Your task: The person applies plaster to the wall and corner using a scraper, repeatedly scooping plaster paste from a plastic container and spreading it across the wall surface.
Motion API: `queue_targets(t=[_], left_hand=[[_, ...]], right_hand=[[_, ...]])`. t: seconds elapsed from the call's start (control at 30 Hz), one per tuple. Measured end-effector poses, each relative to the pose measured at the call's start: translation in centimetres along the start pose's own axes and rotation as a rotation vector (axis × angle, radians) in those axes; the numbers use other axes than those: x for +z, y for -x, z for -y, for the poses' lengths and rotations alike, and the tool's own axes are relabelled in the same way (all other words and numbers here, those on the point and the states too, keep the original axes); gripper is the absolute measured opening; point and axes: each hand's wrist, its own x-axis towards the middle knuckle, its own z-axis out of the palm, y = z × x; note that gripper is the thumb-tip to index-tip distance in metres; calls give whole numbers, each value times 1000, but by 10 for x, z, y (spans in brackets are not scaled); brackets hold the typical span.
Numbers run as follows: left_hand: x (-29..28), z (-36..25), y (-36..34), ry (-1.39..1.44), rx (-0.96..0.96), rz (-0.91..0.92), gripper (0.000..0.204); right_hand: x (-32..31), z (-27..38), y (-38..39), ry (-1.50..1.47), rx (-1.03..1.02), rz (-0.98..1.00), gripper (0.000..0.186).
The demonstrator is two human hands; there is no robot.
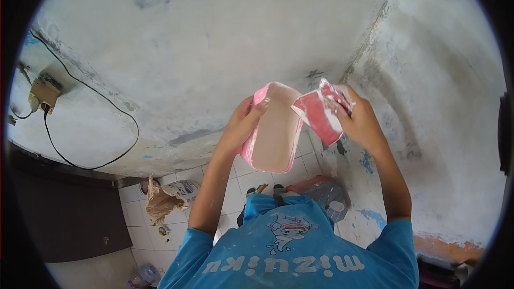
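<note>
My left hand [239,126] is closed around the left side of a pink rectangular tub [261,94], thumb over its rim. A smooth beige surface shows inside the tub, and whitish smears mark its edge. In my right hand [362,120] is a flat red scraper [319,112], gripped by its upper right part. White paste coats that end of the scraper and some of my fingers. Its left corner is at the tub's right rim; whether they touch I cannot tell.
Patchy whitish walls [214,37] meet at a corner on the right. On the left wall hangs a socket box [44,95] with a looping black cable [137,123]. A crumpled brown bag [160,202], a white sack [184,190] and a grey box [334,203] stand on the tiled floor [152,230].
</note>
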Motion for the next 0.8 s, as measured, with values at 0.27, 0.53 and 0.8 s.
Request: queue_targets(t=[0.27,0.53,0.8], left_hand=[[-35,-13,8,-313,-8,30,70],[-80,-11,12,-338,-42,133,61],[-99,10,11,-260,-91,4,69]], right_hand=[[62,25,-9,365,27,196,30],[130,45,11,194,33,367,24],[170,32,37,-423,287,371,33]])
